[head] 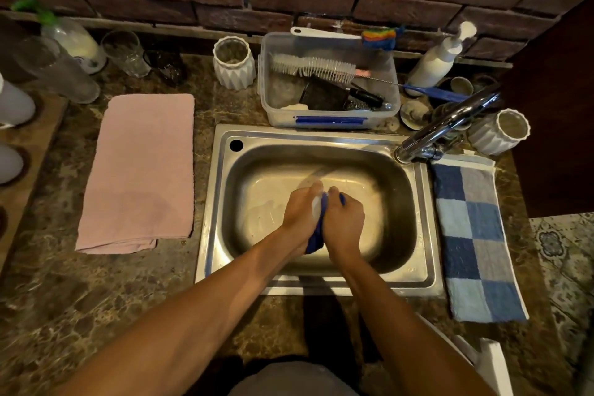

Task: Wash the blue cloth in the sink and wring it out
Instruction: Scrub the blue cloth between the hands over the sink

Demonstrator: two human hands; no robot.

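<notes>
The blue cloth (316, 239) is bunched into a tight roll between both my hands over the middle of the steel sink (414, 202). My left hand (300, 210) grips its left side and my right hand (345, 222) grips its right side, knuckles nearly touching. Only a strip of blue shows between the palms and a lump below them. A pale blurred streak, possibly water, runs from the tap (450, 124) towards my hands.
A pink towel (141, 170) lies left of the sink, a blue checked towel (475, 235) right of it. Behind the sink stands a clear plastic box (331, 112) with brushes, white vases (233, 63), a soap pump bottle (440, 58) and glasses against the brick wall.
</notes>
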